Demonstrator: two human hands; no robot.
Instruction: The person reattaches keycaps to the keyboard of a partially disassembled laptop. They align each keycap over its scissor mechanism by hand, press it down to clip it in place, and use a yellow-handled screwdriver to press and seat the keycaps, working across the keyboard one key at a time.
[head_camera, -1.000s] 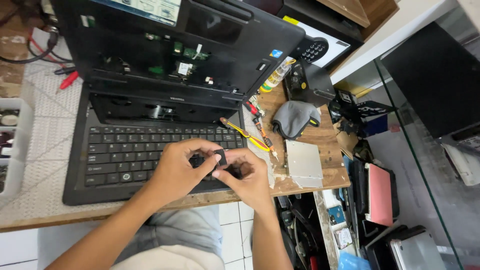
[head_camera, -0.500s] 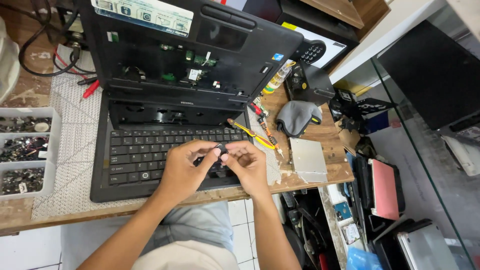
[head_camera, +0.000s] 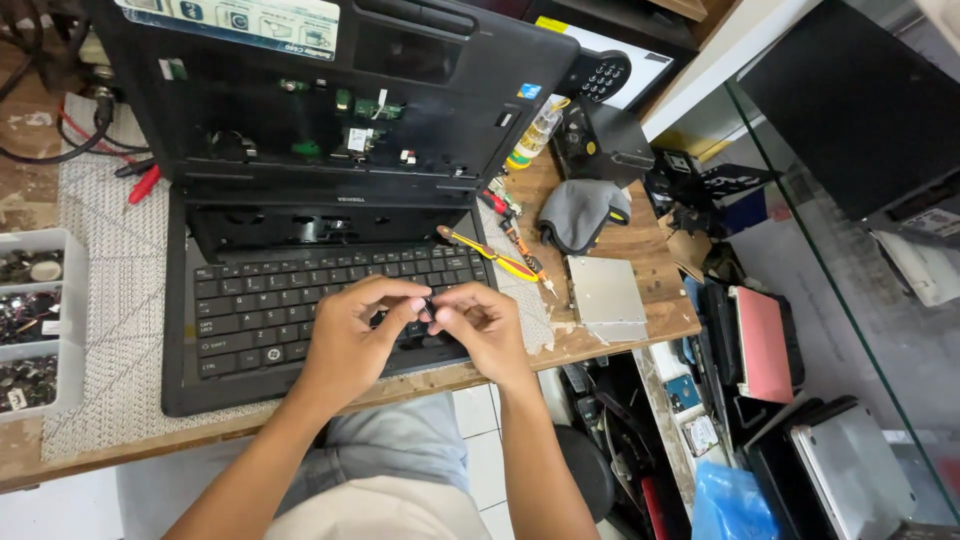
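Note:
A black laptop (head_camera: 300, 180) lies open on the wooden workbench (head_camera: 640, 330), its screen panel stripped so green boards show inside the lid. Both hands meet over the lower right of its keyboard (head_camera: 260, 300). My left hand (head_camera: 355, 335) and my right hand (head_camera: 480, 325) pinch one small dark part (head_camera: 428, 305) between their fingertips. The part is too small to make out further.
A yellow-handled screwdriver (head_camera: 490, 258) and a red-handled one (head_camera: 510, 225) lie right of the laptop, beside a grey cloth (head_camera: 580, 212) and a flat silver drive (head_camera: 605, 297). A clear compartment box of small parts (head_camera: 35, 320) stands at the left. Cables (head_camera: 60, 140) trail at the back left.
The view has shifted, so the laptop sits further right in frame and the parts box shows. The hands stay together over the keyboard, pinching the same small part.

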